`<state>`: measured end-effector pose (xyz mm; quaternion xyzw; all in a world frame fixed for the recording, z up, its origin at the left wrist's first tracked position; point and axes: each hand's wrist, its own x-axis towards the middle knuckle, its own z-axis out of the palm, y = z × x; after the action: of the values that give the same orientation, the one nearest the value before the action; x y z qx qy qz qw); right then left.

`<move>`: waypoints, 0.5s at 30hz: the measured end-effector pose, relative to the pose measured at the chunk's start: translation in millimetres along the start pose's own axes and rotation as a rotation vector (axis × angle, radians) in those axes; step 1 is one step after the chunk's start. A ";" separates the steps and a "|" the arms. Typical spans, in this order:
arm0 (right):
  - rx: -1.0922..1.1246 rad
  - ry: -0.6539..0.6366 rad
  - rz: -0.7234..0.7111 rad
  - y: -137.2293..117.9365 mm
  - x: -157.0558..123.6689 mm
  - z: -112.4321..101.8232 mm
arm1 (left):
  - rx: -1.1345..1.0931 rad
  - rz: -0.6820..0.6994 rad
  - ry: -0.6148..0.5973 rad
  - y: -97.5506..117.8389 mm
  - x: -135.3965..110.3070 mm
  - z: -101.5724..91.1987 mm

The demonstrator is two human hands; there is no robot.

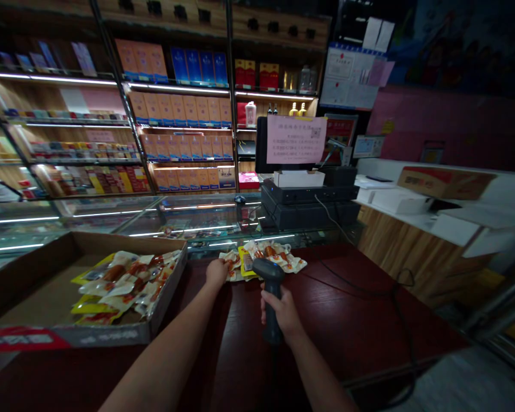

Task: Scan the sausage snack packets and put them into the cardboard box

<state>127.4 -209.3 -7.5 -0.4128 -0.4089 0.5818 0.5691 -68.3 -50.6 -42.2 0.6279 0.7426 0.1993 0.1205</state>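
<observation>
My right hand (286, 312) is wrapped round the handle of a dark barcode scanner (269, 272), held upright over the dark red table. Just beyond the scanner head lies a pile of clear and yellow snack packets (278, 252) with brown food inside. At the pile's left end my left hand (217, 272) has its fingers closed on the edge of a snack packet (232, 262); the fingertips are partly hidden. To the left, a shallow cardboard box (169, 286) contains more such packets (129, 277), heaped toward its right side.
Behind the table (347, 320) runs a glass display counter (197, 217). A monitor with a pink sheet (297, 140) stands on black equipment (309, 197). A cable (369, 292) trails across the table's right side. Shelves of boxed goods (184, 109) line the back.
</observation>
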 end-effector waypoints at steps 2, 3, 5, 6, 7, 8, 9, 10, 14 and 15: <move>0.001 0.000 0.009 -0.1 -0.7 0.6 | 0.011 -0.004 -0.007 3.5 -2.4 -2.4; 0.002 -0.002 0.011 0.0 -1.0 1.0 | 0.017 -0.008 -0.006 4.0 -4.3 -4.7; 0.001 -0.008 0.011 0.9 -1.4 1.9 | 0.036 -0.009 0.011 2.7 -9.8 -11.8; 0.000 -0.012 0.009 1.8 -1.5 2.4 | 0.046 0.003 0.030 1.0 -13.4 -16.9; -0.001 -0.016 0.009 3.0 -1.6 3.2 | 0.054 0.027 0.057 -1.3 -17.6 -23.2; -0.002 -0.020 0.011 4.5 -1.7 4.2 | 0.057 0.061 0.091 -4.4 -22.1 -30.8; -0.002 -0.022 0.016 6.3 -1.8 5.6 | 0.052 0.101 0.132 -8.4 -26.9 -39.5; -0.004 -0.025 0.024 8.3 -1.9 7.3 | 0.039 0.144 0.179 -13.5 -31.8 -49.4; -0.013 -0.060 0.042 17.3 -2.0 18.4 | -0.026 0.209 0.400 -47.6 -49.9 -95.7; -0.011 -0.072 0.045 19.5 -2.1 22.1 | -0.032 0.193 0.451 -59.5 -53.4 -107.6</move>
<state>100.2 -211.8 -18.8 -0.4040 -0.4230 0.6065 0.5385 -157.3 -126.5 23.3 0.6335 0.6841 0.3568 -0.0581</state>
